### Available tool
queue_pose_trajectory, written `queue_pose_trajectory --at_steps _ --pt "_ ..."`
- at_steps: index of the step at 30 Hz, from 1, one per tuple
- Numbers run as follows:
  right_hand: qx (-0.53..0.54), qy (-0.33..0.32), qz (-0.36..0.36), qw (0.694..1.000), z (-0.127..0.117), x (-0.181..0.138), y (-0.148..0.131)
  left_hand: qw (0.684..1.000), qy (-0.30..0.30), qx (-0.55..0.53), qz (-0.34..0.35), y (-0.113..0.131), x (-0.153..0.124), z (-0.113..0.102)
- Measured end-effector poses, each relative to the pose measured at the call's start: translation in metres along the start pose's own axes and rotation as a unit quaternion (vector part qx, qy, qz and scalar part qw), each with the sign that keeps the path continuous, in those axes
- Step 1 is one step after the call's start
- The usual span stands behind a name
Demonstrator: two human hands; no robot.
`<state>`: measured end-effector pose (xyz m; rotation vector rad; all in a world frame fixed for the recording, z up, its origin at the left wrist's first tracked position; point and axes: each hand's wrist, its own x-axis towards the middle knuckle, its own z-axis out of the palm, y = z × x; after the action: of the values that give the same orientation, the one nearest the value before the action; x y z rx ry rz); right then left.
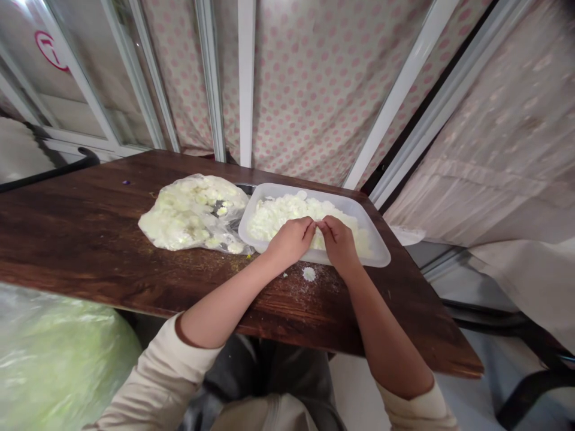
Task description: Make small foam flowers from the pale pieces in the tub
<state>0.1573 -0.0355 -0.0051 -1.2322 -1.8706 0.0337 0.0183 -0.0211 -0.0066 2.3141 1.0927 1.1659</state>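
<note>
My left hand [293,238] and my right hand [336,238] meet over the near side of a translucent plastic tub [381,256]. Their thumbs and fingertips are pinched together, and whatever lies between them is too small to make out. Many small pale yellow-white pieces [283,212] fill the tub; they look like scalloped discs or flower heads. One white scalloped piece [309,274] lies on the wood in front of the tub. To the left, a clear plastic bag [193,212] spreads on the table with more pale pieces in and on it.
The dark wooden table [81,239] has crumbs and powder near its front edge. A large clear bag of pale green stuff [67,359] stands at the lower left. Behind the table are white frames with a dotted curtain [314,90]. A black chair [534,389] is at the right.
</note>
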Motion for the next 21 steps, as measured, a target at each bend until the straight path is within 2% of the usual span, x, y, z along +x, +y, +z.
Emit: queue_pose_trajectory --at_steps 6,12,17,21 --pt "0.017 -0.009 0.043 0.999 0.0009 -0.0012 -0.0008 1.0 0.007 0.001 -0.002 0.0025 -0.0005 -0.0015" --pt "0.038 -0.016 0.005 0.999 -0.0003 0.0 -0.0028 1.0 0.006 0.028 0.001 0.0023 -0.0012 -0.0016" --pt "0.014 -0.026 0.018 0.999 -0.0004 0.0002 -0.0002 0.999 0.0 0.044 0.005 0.0018 -0.0011 -0.0006" --pt "0.017 -0.01 0.027 0.999 0.0019 -0.0002 0.0009 0.999 0.004 0.045 0.002 0.0023 -0.0005 -0.001"
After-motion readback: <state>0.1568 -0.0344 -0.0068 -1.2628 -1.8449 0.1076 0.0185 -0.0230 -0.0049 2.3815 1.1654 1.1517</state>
